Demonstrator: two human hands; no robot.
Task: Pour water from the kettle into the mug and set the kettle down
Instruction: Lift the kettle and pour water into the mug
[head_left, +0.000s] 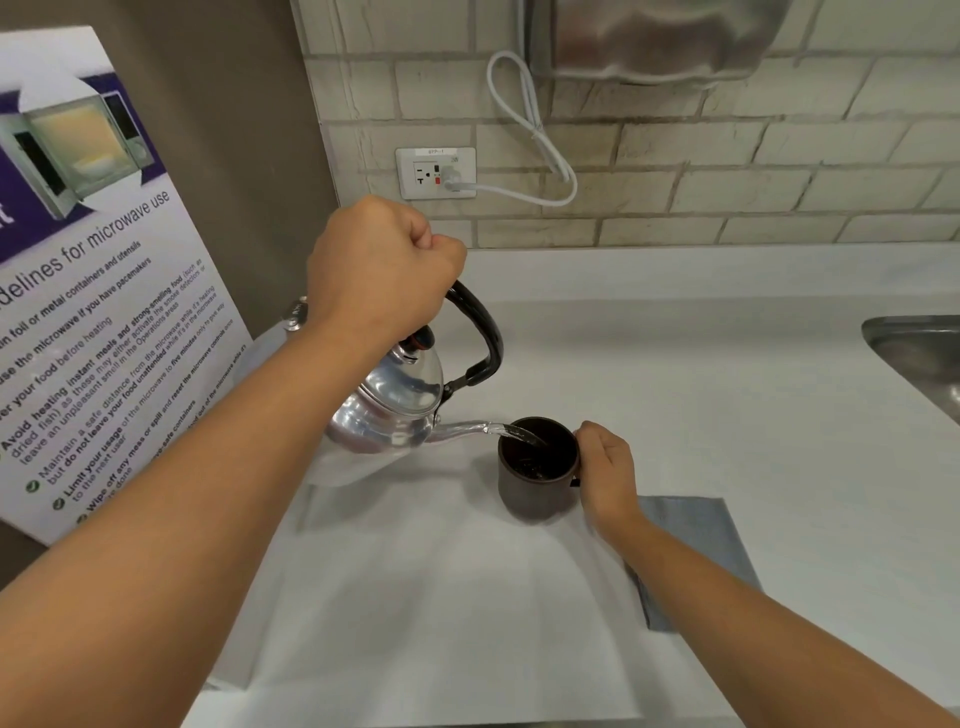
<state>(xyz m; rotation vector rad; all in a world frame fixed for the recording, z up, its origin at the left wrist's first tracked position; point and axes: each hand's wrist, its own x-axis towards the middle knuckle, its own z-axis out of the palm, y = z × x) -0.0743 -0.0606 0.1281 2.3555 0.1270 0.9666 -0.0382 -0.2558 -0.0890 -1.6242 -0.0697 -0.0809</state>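
Observation:
My left hand (382, 265) is closed in a fist around the black handle of a shiny metal kettle (395, 405), holding it in the air tilted to the right. A clear stream of water runs from the spout into a dark brown mug (535, 486). The mug stands upright on a white cloth (441, 597) on the counter. My right hand (608, 470) grips the mug at its right side, covering the mug's handle.
A grey cloth (701, 540) lies under the white one at the right. A steel sink (919, 358) sits at the far right. A microwave guideline poster (98, 312) leans at the left. On the brick wall are a socket (436, 172) with a white cable and a metal dispenser (654, 39).

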